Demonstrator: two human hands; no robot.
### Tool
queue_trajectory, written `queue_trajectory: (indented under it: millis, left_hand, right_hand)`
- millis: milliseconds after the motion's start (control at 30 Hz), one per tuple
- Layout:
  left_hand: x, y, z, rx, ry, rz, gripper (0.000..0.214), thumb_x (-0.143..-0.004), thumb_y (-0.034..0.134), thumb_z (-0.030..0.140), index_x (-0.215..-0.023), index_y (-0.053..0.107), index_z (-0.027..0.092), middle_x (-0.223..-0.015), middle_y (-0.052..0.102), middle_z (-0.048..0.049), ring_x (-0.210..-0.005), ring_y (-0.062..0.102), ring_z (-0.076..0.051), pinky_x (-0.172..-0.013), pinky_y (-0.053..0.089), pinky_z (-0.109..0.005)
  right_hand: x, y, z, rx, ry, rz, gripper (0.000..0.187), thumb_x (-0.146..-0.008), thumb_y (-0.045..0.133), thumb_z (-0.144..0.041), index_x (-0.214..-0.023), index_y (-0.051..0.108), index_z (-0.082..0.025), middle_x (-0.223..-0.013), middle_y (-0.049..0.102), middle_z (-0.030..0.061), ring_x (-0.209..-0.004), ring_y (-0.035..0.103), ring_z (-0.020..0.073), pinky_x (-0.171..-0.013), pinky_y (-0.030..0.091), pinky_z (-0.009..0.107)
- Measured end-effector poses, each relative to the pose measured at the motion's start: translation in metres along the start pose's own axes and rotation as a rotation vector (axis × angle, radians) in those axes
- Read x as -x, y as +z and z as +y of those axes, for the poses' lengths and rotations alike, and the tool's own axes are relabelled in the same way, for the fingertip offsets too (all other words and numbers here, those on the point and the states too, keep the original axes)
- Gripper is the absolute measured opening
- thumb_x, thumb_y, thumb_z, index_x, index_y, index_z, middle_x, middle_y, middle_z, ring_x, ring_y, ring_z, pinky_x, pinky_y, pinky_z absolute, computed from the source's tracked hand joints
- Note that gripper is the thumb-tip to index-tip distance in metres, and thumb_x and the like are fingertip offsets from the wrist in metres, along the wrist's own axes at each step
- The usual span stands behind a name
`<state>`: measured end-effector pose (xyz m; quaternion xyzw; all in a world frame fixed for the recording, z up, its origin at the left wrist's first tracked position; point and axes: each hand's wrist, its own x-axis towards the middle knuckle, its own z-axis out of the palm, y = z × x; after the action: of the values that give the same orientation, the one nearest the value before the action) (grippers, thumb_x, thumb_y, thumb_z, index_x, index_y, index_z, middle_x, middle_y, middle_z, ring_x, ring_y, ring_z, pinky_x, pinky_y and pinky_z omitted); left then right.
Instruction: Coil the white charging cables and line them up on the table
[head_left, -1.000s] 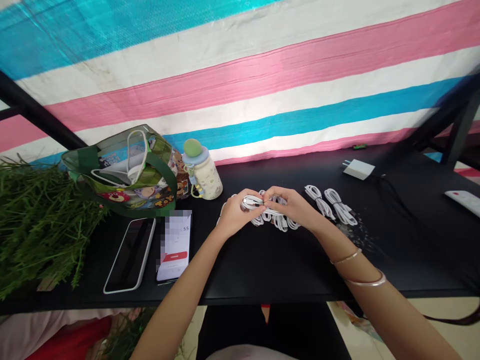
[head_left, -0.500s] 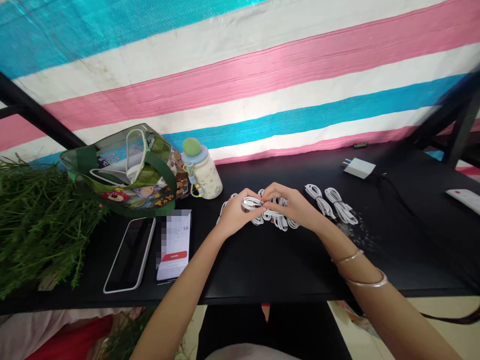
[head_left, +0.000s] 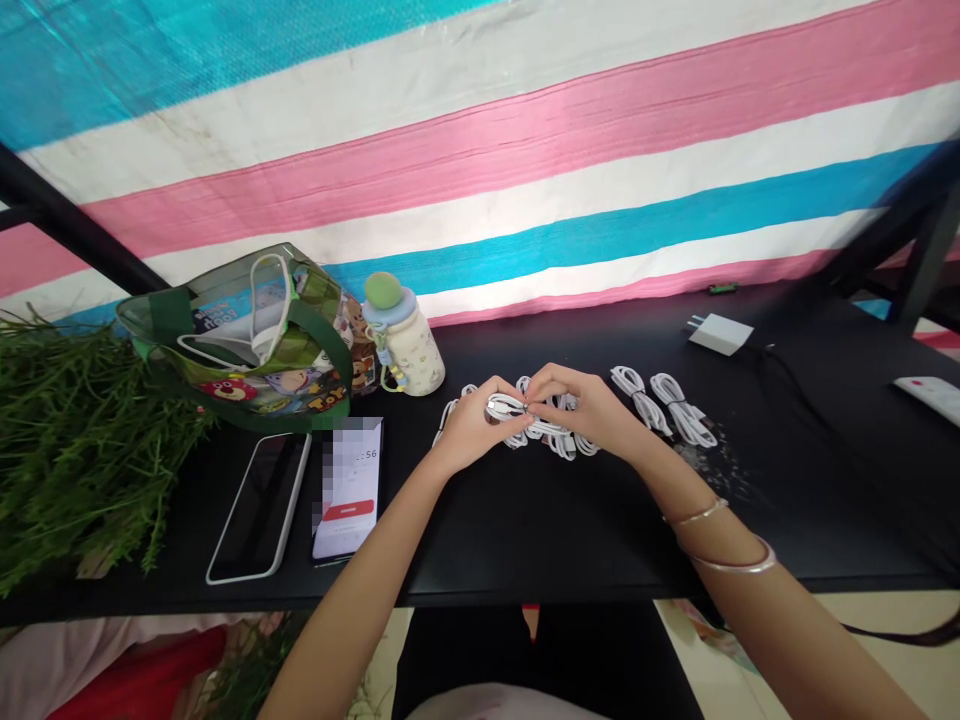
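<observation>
Two thin metal bangles (head_left: pixel 720 535) sit on the person's right arm, near the wrist. The left hand (head_left: pixel 469 425) and the right hand (head_left: pixel 585 415) are close together over the black surface (head_left: pixel 525 530). Both grips are closed, and the fingers pinch a white cable (head_left: pixel 506 406) that is wound in a loop. The hands hold it just above the surface, and its loops hang down under them.

More white cables (head_left: pixel 559 445) lie in a heap right under the hands. Two tied cables (head_left: pixel 660 405) lie side by side to the right. To the left are a phone in a white case (head_left: pixel 259 507) and a second phone (head_left: pixel 349 500) with a lit screen. Past them is a pile of green grass (head_left: pixel 82 445). Farther on stand a clear green bag (head_left: pixel 255 340) and a cream bottle (head_left: pixel 405 350) with a green top. A white plug (head_left: pixel 720 334) sits at the far right. Behind it all hangs a striped sheet (head_left: pixel 480 170) in pink, white and blue.
</observation>
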<state>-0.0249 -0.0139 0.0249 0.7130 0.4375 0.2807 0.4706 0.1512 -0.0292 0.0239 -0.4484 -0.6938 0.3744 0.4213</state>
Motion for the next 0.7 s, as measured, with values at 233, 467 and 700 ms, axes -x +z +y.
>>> queue_trajectory:
  millis: [233, 467, 700]
  left_hand:
    - [-0.0013, -0.0001, -0.0044, 0.076, 0.015, -0.02, 0.02, -0.073, 0.068, 0.031, -0.082, 0.055, 0.019, -0.07, 0.054, 0.0067, -0.051, 0.042, -0.006, -0.049, 0.032, -0.019]
    - [-0.0024, 0.0009, -0.0033, 0.157, 0.023, -0.022, 0.019, -0.072, 0.068, 0.03, -0.079, 0.054, 0.018, -0.068, 0.054, 0.0059, -0.057, 0.046, -0.007, -0.051, 0.034, -0.018]
    - [-0.0029, 0.0002, -0.0006, 0.137, 0.023, -0.009, 0.013, -0.08, 0.058, 0.031, -0.081, 0.055, 0.019, -0.07, 0.053, 0.0048, -0.056, 0.043, -0.008, -0.052, 0.034, -0.02]
  right_hand:
    - [0.0003, 0.0034, -0.0011, 0.074, -0.106, -0.011, 0.009, -0.076, 0.056, -0.028, -0.072, 0.061, -0.021, -0.074, 0.069, 0.0023, -0.072, 0.067, 0.0184, -0.068, 0.049, 0.029]
    - [0.0018, 0.0042, 0.0011, 0.197, -0.196, 0.053, 0.011, -0.078, 0.053, -0.023, -0.068, 0.058, -0.021, -0.068, 0.066, 0.0017, -0.065, 0.06, 0.0165, -0.062, 0.045, 0.028]
    - [0.0021, 0.0036, -0.0008, 0.181, -0.239, 0.072, 0.012, -0.079, 0.053, -0.02, -0.068, 0.058, -0.021, -0.07, 0.066, 0.0017, -0.066, 0.06, 0.0157, -0.064, 0.046, 0.027]
